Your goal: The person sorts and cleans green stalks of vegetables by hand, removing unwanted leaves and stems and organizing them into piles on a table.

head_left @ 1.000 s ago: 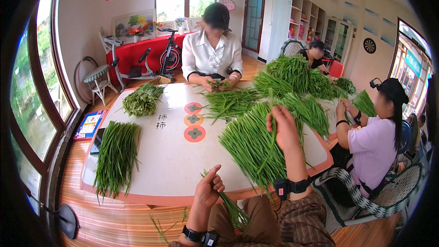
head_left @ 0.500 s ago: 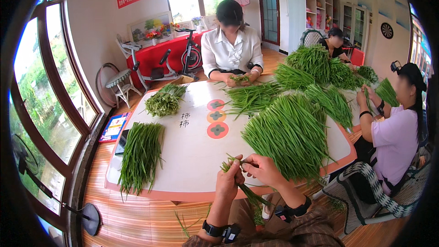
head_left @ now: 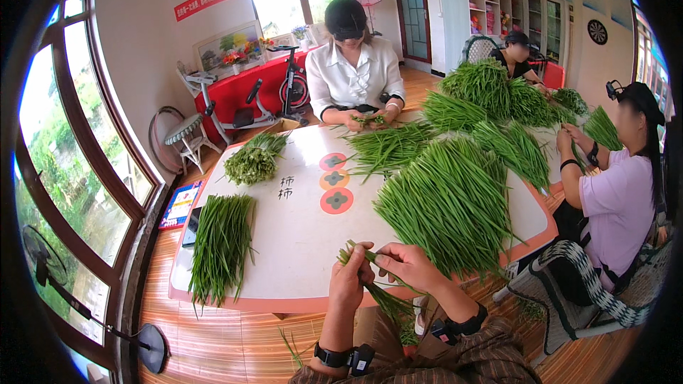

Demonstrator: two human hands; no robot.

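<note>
Over the table's near edge, my left hand [head_left: 349,275] is closed around a small bunch of long green chives [head_left: 388,304]. Their cut ends poke up above its thumb, and the leaves hang down to the right below. My right hand [head_left: 408,266] is beside it, thumb and fingers pinched on a strand of the same chives near the bunch's top. A large heap of chives [head_left: 445,206] lies just beyond my right hand. Farther left, another neat pile of chives [head_left: 222,245] hangs slightly over the table's near edge.
The white table [head_left: 299,256] has a pink border. A bundle with pale ends [head_left: 255,160] lies far left; more chives [head_left: 475,92] are heaped far right. Three people sit around, two handling greens. A woven chair [head_left: 597,291] stands right, a fan [head_left: 151,347] left.
My view has shifted slightly. My right fingers remain at the bunch in my left hand, with a strand now stretching below them. The person across has lowered their head.
</note>
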